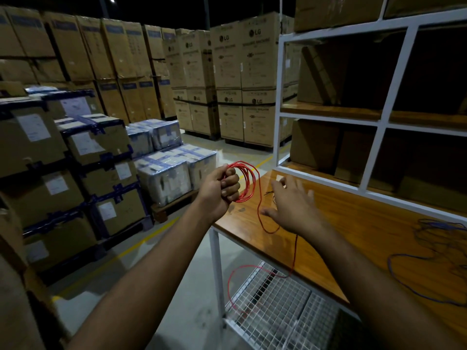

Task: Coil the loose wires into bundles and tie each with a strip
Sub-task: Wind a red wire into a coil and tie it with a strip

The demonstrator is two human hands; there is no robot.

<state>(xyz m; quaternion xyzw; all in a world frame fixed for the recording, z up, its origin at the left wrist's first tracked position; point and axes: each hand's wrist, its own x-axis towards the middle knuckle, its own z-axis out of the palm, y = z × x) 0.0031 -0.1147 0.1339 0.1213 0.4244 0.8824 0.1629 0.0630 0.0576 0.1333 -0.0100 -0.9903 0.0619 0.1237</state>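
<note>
Over the near corner of the wooden table [353,218], the left hand [222,190] is gripping a coil of red wire [243,181] in a closed fist, while the right hand [290,205] is hovering beside it with fingers spread, holding nothing. A loose red tail is hanging off the table edge — looping down toward the wire-mesh shelf [278,311]. Blue wire [439,251] is lying tangled at the table's right end. White shelving [379,122] is holding brown cartons; stacked boxes [232,79] are standing beyond.
</note>
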